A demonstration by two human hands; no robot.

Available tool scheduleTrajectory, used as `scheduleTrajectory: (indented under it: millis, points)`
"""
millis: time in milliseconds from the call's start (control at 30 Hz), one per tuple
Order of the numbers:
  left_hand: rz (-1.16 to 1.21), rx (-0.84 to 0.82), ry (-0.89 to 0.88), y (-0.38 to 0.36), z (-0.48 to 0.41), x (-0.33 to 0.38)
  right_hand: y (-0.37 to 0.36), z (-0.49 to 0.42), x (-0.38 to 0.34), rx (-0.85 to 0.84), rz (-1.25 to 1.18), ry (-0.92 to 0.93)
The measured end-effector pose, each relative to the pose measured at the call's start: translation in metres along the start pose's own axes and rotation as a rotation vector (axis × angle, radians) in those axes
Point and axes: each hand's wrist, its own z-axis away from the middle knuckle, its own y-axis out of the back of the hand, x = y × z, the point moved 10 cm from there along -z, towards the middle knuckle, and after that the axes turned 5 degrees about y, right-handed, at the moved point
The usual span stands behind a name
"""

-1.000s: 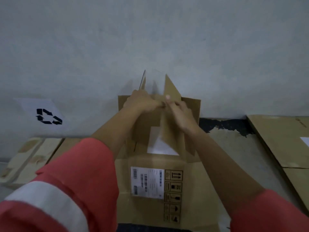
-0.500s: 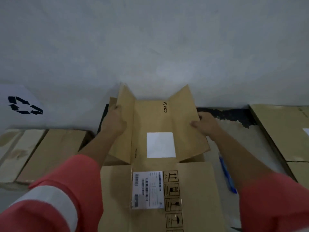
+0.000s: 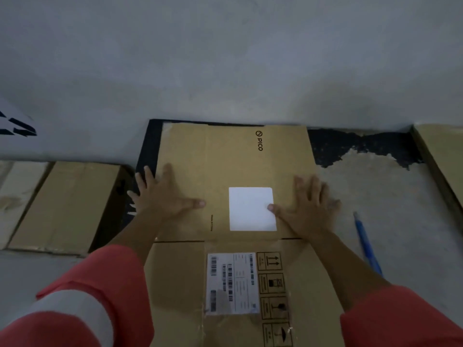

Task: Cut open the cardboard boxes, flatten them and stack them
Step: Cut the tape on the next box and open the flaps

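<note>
A flattened brown cardboard box [image 3: 233, 156] lies in the middle of the view on a black mat [image 3: 146, 146], with its far edge close to the foot of the pale grey wall [image 3: 225, 58]. The left hand [image 3: 165, 196] presses flat on its left part, fingers straight and spread, the outer ones reaching past the edge onto the mat. To the right come a crease line, a black "PICO" print [image 3: 259, 141] and a plain white square label [image 3: 251, 209]. The right hand [image 3: 308, 206] lies flat and spread near the right edge, its thumb tip touching the label; neither hand holds anything. Nearer the person sit a white barcode shipping label [image 3: 231, 283] and a column of black handling symbols [image 3: 273, 284].

The long axis of the box runs from the person toward the wall; the "PICO" print is turned sideways, reading along this axis.

At the far left, a white sign with black arrows [image 3: 17, 126] is cut by the frame. Beside it lies a low stack of brown cardboard [image 3: 67, 206], its left part pale and unclear. The near end of the box is cut off at the bottom, and the coral sleeves [image 3: 105, 284] cover its near corners. On the worn grey surface [image 3: 388, 196] to the right lies a thin blue tool [image 3: 367, 244], too blurred to identify. At the right edge there is another brown cardboard sheet [image 3: 441, 151], seen only partly.
</note>
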Motion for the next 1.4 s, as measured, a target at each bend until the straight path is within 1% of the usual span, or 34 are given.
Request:
scheduleTrajectory:
  millis: [67,167,267,333,400,433,500,567,633,733,800,967,1033,1100,1200,1300,1400]
  points:
    - [0.077,0.033,0.058,0.002,0.007,-0.005,0.002,0.003,0.004,0.007,-0.048,-0.052]
    - [0.160,0.159,0.198,0.005,0.033,-0.013,0.008,0.017,0.012,0.072,-0.146,-0.234]
    - [0.255,0.160,0.341,-0.006,0.053,-0.023,0.008,0.037,0.014,0.111,-0.248,-0.439]
    - [0.313,0.138,0.407,-0.012,0.055,-0.028,0.006,0.050,0.014,0.150,-0.319,-0.484]
    - [0.352,0.127,0.433,-0.013,0.052,-0.032,0.005,0.061,0.018,0.171,-0.381,-0.487]
    - [0.359,0.129,0.434,-0.013,0.049,-0.033,0.005,0.069,0.023,0.163,-0.397,-0.519]
    - [0.350,0.123,0.432,-0.011,0.045,-0.035,0.002,0.080,0.037,0.124,-0.393,-0.611]
    - [0.376,0.101,0.432,-0.008,0.041,-0.038,-0.001,0.083,0.044,0.082,-0.404,-0.647]
    - [0.430,0.085,0.392,-0.006,0.036,-0.042,-0.004,0.079,0.048,0.051,-0.402,-0.633]
    - [0.506,0.066,0.234,-0.003,0.036,-0.041,0.002,0.077,0.046,0.064,-0.419,-0.580]
    - [0.478,0.057,0.173,-0.001,0.041,-0.039,0.008,0.079,0.044,0.089,-0.477,-0.553]
    - [0.318,-0.007,0.207,0.001,0.048,-0.041,0.025,0.086,0.044,0.116,-0.579,-0.427]
    - [0.359,-0.028,0.206,-0.004,0.049,-0.048,0.037,0.090,0.045,0.126,-0.587,-0.388]
    - [0.515,-0.046,0.174,-0.008,0.055,-0.047,0.049,0.096,0.048,0.144,-0.600,-0.367]
    - [0.697,0.007,0.139,0.002,0.077,-0.035,0.062,0.108,0.058,0.141,-0.604,-0.341]
    - [0.761,0.085,0.098,0.020,0.105,-0.015,0.083,0.120,0.076,0.170,-0.640,-0.306]
    - [0.768,0.166,0.054,0.042,0.134,0.016,0.114,0.135,0.107,0.226,-0.667,-0.264]
